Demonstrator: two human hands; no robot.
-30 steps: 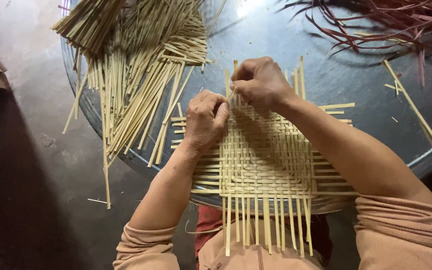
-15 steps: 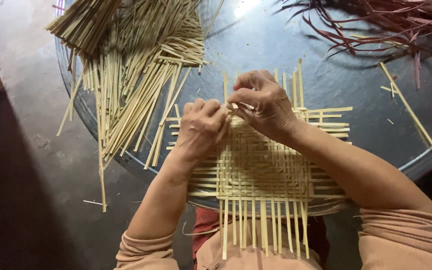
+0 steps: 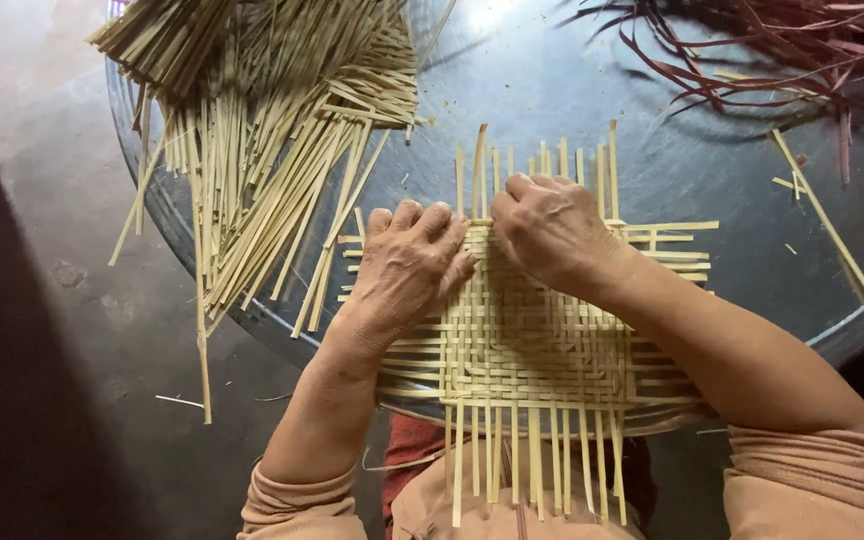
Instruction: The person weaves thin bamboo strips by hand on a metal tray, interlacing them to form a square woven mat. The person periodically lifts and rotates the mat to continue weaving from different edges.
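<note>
Although a good square of the mat is already woven tight, loose strip ends stick out on every side, so the far rows look unfinished, I judge. It lies on the near edge of the round table, overhanging toward the person's lap. The left hand presses flat, fingers together, on the mat's far left part. The right hand curls over the far edge; whether it pinches a strip I cannot tell. A pile of spare strips waits far left, dark red strips far right.
</note>
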